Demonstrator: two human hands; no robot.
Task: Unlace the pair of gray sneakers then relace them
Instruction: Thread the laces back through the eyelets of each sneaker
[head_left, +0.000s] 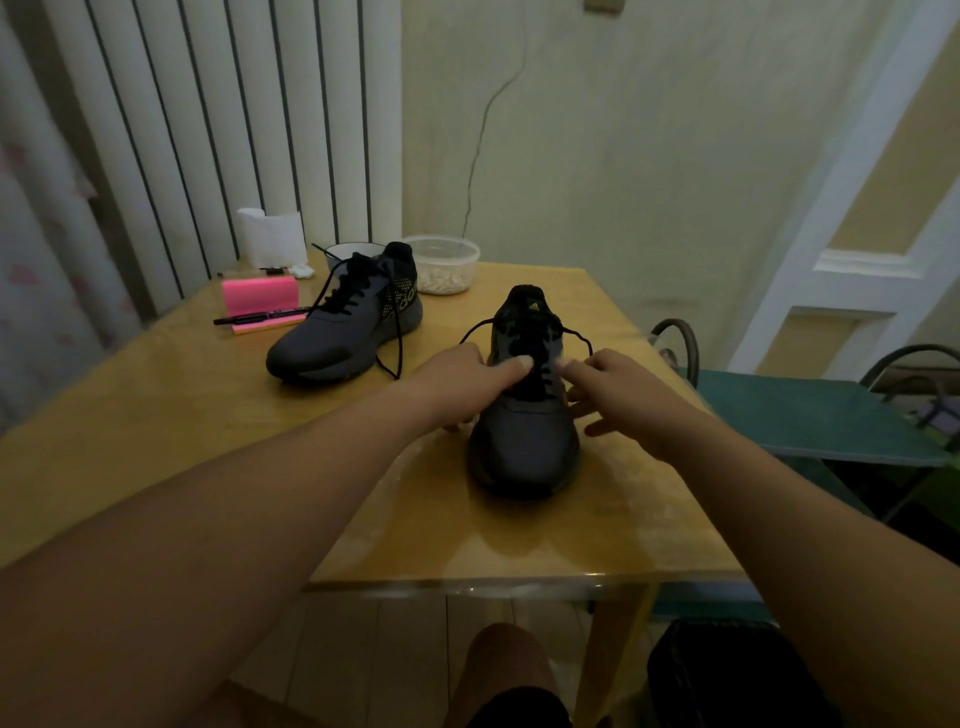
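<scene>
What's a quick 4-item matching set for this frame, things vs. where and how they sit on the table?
Things
1. near sneaker
2. far sneaker
3. pink note block
4. clear tub

Places
a. back edge of the table, pale bits inside
b. between the left hand and right hand, toe toward the wearer
c. left side, black pen along its front
d. side-on beyond the left hand, its lace trailing loose

Pairs: 1-b, 2-d, 3-c, 4-a
</scene>
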